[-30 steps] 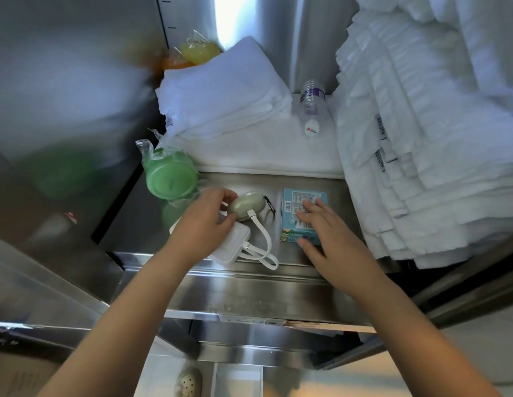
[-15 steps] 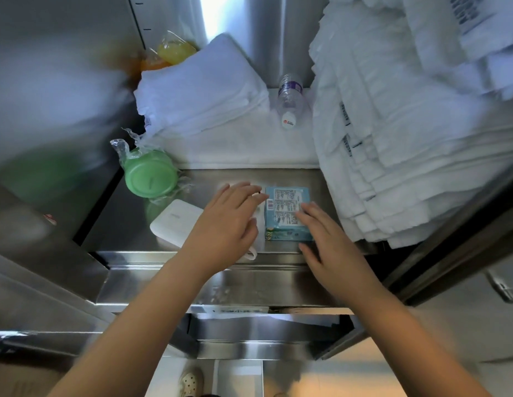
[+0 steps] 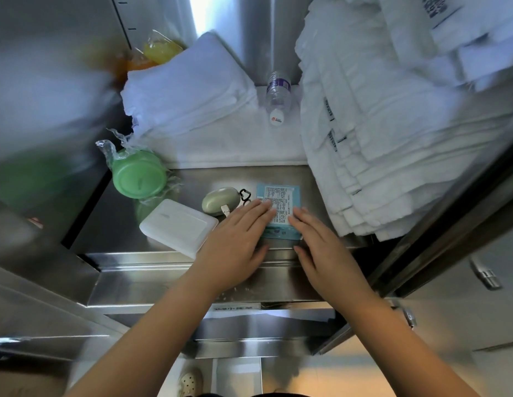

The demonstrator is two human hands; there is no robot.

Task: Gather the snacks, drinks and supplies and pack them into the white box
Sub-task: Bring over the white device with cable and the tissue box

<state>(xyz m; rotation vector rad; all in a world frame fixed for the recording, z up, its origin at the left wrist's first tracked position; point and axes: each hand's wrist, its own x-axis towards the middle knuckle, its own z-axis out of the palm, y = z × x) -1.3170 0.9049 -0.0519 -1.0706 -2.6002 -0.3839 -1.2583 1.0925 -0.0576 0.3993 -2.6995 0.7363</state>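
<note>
A flat light-blue packet (image 3: pixel 281 197) with a printed white label lies near the front of a steel shelf (image 3: pixel 192 179). My left hand (image 3: pixel 238 239) lies flat with straight fingers over the packet's left edge. My right hand (image 3: pixel 321 242) lies flat against its right edge, fingers straight. Left of the packet sits a pale green oval case (image 3: pixel 219 200) with a black clip, and a white power bank (image 3: pixel 178 229). A green-lidded wrapped cup (image 3: pixel 138 176) stands further left. A clear water bottle (image 3: pixel 277 97) lies on the towels behind. The white box is out of view.
Folded white towels (image 3: pixel 189 90) are stacked at the back left, with yellow and orange wrapped cups (image 3: pixel 161 50) behind them. A tall pile of white linens (image 3: pixel 392 116) fills the right side. Steel walls enclose the shelf; floor tiles and a shoe (image 3: pixel 191 382) show below.
My left hand has left the power bank and oval case and moved right onto the blue packet. My right hand has stayed at the packet's right edge.
</note>
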